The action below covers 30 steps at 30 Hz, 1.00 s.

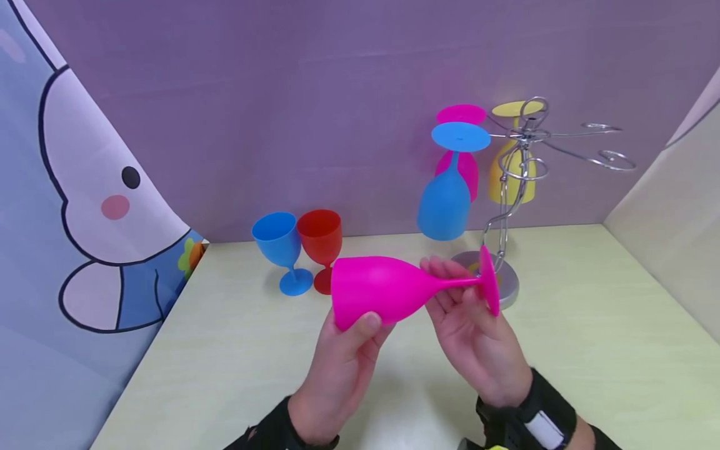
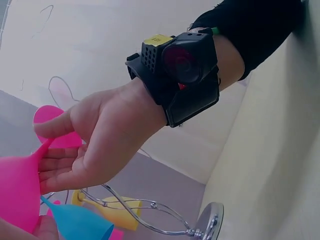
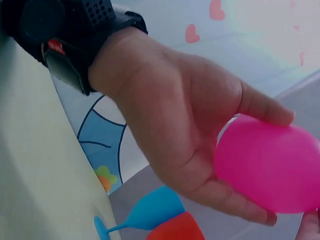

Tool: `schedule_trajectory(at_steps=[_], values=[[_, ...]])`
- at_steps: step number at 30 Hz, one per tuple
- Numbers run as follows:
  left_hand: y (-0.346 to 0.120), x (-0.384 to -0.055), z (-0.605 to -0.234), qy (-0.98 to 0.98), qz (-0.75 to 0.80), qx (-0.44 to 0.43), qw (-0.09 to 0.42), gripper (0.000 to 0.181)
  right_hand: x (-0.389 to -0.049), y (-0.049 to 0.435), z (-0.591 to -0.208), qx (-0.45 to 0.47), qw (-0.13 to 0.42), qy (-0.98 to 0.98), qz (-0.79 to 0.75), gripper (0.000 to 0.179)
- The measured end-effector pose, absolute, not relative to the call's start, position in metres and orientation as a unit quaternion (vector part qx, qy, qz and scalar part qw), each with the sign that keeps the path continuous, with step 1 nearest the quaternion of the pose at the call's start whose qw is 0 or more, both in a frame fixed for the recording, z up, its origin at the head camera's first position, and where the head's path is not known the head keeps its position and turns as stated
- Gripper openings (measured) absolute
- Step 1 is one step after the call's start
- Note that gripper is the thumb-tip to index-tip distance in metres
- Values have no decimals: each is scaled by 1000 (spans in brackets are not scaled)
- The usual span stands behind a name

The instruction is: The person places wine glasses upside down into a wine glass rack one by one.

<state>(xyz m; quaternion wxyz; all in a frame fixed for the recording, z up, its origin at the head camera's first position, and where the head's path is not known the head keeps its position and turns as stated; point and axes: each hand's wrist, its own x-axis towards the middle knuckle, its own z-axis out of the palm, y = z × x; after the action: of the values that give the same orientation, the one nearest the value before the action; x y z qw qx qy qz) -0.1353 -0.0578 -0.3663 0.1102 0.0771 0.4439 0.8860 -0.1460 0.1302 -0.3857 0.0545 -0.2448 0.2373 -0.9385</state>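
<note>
A bright pink plastic goblet lies sideways in the air over the table, its rim to the left and its round foot to the right. My left hand grips the bowl near the rim, thumb on the near side and fingers underneath, as the right wrist view also shows. At the stem is my right hand, its fingers behind the stem and its thumb beside the foot. Behind it stands a metal goblet rack with curled arms; a blue goblet, another pink one and a yellow one hang from it upside down.
An upright blue goblet and a red goblet stand side by side at the table's back left. A purple backdrop rises behind the pale table. Bare rack arms stick out to the right.
</note>
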Motion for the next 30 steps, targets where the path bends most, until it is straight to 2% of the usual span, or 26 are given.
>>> schedule_trajectory(at_steps=[6, 12, 30], values=[[-57, -135, -365, 437, 889, 78, 109, 63, -140, 128, -377, -159, 47, 222, -961, 35], [-61, -136, -363, 458, 882, 71, 91, 62, -137, 123, -376, -118, 52, 222, -967, 32], [-61, -135, -362, 470, 873, 76, 100, 67, -139, 130, -372, -143, 36, 242, -959, 32]])
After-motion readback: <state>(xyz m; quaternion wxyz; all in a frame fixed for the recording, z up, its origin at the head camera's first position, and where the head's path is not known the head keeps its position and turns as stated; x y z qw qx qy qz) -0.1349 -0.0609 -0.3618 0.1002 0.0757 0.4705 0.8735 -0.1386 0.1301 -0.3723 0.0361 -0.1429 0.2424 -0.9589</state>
